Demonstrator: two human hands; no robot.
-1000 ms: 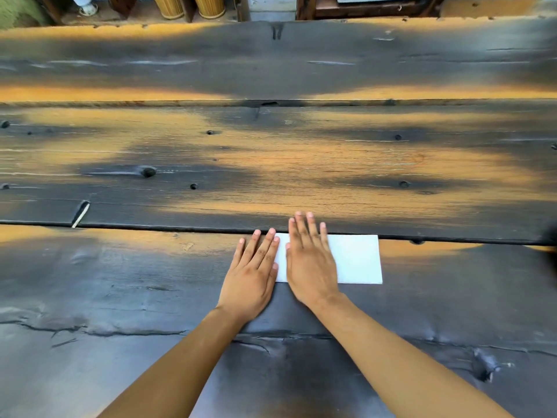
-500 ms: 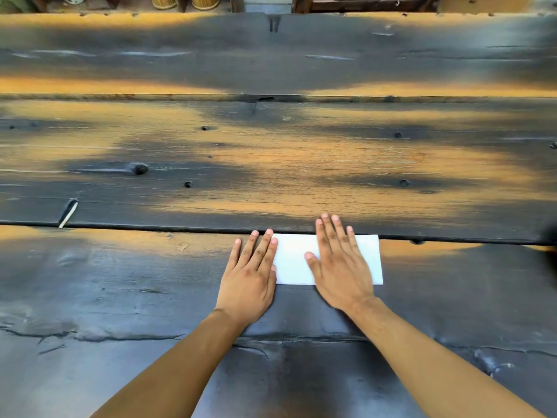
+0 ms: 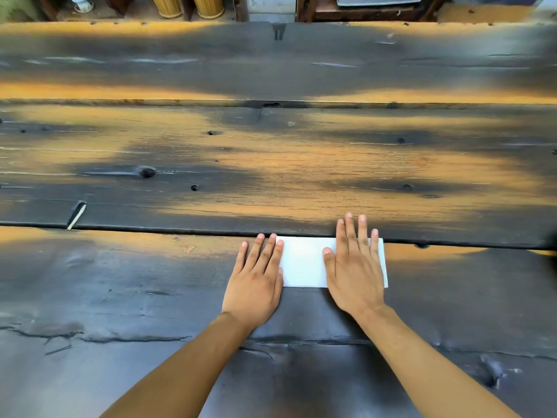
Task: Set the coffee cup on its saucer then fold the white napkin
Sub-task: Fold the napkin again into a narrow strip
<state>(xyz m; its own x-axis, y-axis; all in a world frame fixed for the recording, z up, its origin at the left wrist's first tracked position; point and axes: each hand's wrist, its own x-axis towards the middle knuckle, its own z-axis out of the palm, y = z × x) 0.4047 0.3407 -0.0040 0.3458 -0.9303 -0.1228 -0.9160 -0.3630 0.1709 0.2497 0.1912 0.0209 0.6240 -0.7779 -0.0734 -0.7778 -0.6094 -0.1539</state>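
Observation:
The white napkin (image 3: pixel 303 262) lies flat as a folded rectangle on the dark wooden table (image 3: pixel 271 164), just below a gap between two planks. My left hand (image 3: pixel 256 282) rests flat with straight fingers at the napkin's left edge. My right hand (image 3: pixel 354 267) lies flat on the napkin's right part, fingers spread and straight, reaching past its far edge. Only the middle strip and the right rim of the napkin show between and beside the hands. No coffee cup or saucer is in view.
The table is made of wide dark planks with orange worn patches, knots and cracks. Beyond its far edge stand two bamboo-coloured cylinders (image 3: pixel 187 6) and dark wooden furniture (image 3: pixel 361 10). A dark blurred shape sits at the right edge (image 3: pixel 553 239).
My right hand has slid rightwards across the napkin, from its left end to its right part. My left hand has stayed at the left edge.

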